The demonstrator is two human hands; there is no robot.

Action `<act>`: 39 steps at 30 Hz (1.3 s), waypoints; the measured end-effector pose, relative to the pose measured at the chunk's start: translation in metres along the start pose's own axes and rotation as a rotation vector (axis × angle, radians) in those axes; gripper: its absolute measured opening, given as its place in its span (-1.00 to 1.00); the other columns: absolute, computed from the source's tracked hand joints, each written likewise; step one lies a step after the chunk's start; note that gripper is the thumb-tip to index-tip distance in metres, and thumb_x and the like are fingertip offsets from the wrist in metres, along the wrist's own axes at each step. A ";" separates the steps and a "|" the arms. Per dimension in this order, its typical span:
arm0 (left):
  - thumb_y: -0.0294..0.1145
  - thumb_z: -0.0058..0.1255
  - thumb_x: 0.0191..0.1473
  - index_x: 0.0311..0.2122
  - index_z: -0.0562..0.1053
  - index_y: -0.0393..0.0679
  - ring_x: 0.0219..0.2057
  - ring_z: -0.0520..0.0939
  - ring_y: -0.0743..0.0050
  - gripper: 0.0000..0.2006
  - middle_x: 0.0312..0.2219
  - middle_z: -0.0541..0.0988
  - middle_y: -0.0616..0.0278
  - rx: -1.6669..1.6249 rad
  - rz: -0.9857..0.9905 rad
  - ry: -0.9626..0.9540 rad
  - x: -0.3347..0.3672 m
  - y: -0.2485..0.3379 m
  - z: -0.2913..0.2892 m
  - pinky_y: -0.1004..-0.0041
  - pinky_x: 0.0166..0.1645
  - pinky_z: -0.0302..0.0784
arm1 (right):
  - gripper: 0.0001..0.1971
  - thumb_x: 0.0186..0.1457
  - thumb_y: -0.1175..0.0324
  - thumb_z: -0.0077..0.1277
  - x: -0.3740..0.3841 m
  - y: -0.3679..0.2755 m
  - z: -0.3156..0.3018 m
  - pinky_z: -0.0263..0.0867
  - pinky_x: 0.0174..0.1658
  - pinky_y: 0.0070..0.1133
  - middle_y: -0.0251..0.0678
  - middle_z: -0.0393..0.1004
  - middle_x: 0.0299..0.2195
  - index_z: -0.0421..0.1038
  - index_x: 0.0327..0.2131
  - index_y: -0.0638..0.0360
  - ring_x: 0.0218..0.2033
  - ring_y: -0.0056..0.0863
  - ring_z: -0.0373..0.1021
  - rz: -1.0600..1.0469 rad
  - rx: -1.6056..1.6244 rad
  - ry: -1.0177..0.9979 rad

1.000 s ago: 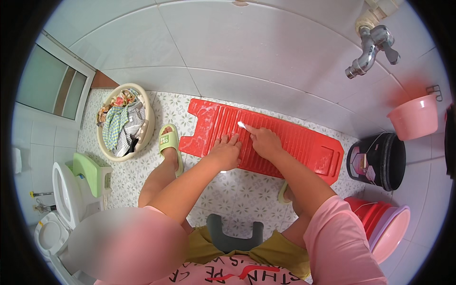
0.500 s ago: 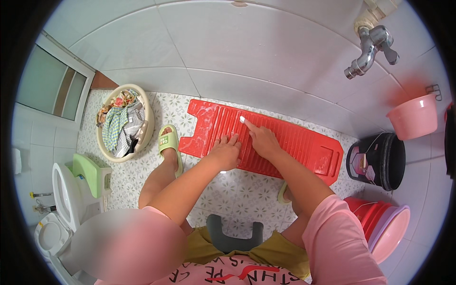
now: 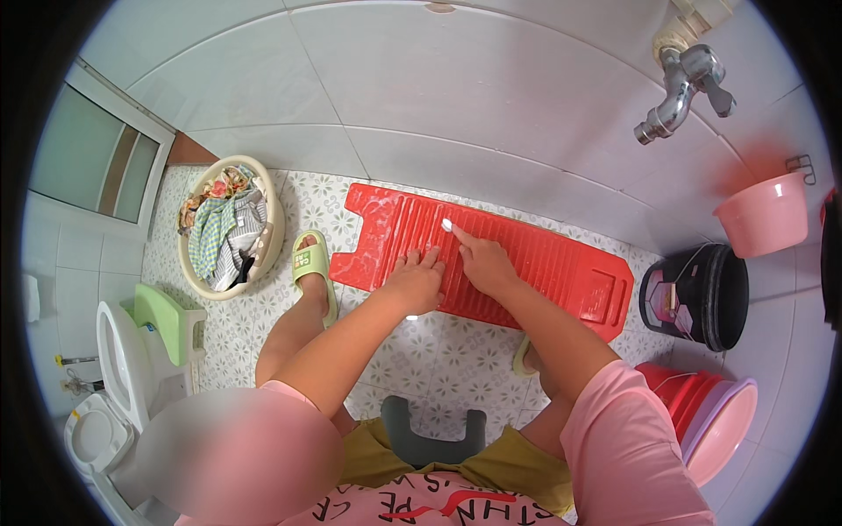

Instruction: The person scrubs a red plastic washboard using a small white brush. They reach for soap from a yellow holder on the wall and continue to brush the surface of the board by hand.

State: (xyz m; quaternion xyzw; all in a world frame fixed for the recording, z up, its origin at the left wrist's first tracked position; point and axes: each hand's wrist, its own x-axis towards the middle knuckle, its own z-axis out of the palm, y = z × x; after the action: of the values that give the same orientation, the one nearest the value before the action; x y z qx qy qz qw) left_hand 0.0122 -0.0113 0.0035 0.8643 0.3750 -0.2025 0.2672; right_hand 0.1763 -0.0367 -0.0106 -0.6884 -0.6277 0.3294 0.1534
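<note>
A long red ribbed washboard (image 3: pixel 561 254) lies slantwise on the floor before me, its surface wet and streaked with whitish suds at the left end. My left hand (image 3: pixel 417 280) rests palm down on the ribs near the board's front edge, fingers stretched and slightly apart, holding nothing visible. Just right of it, my right hand (image 3: pixel 485 261) reaches over the board with its index finger extended. That fingertip is at a small white lump (image 3: pixel 447 225) on the ribs, too small to identify. The other right fingers are partly bent and mostly hidden under the hand.
A cream basin (image 3: pixel 277 219) of clothes stands at left, near a green stool (image 3: pixel 162 324) and a toilet (image 3: pixel 118 359). At right are a black bucket (image 3: pixel 726 298), red bucket (image 3: pixel 674 394), stacked basins (image 3: pixel 737 430) and a hanging pink pail (image 3: pixel 763 215). A tap (image 3: pixel 675 96) juts out above.
The white lump and my right fingertip have shifted very slightly toward me. My left hand and the washboard have stayed in place.
</note>
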 end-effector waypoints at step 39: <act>-0.18 0.01 -0.04 0.17 0.17 -0.18 0.23 0.05 -0.11 -0.35 0.24 0.02 0.04 -0.017 -0.002 -0.023 -0.002 -0.001 0.000 0.04 0.24 -0.01 | -0.54 0.19 0.32 -0.32 -0.016 -0.001 0.022 0.20 -0.02 -0.19 0.04 0.41 -0.15 0.05 0.19 -0.22 -0.11 0.08 0.32 0.227 0.352 0.005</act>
State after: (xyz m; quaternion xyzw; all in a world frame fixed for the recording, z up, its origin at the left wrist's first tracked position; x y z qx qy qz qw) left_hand 0.0098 -0.0117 0.0044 0.8592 0.3745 -0.2096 0.2786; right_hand 0.1615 -0.0566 -0.0221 -0.7181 -0.4787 0.4473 0.2348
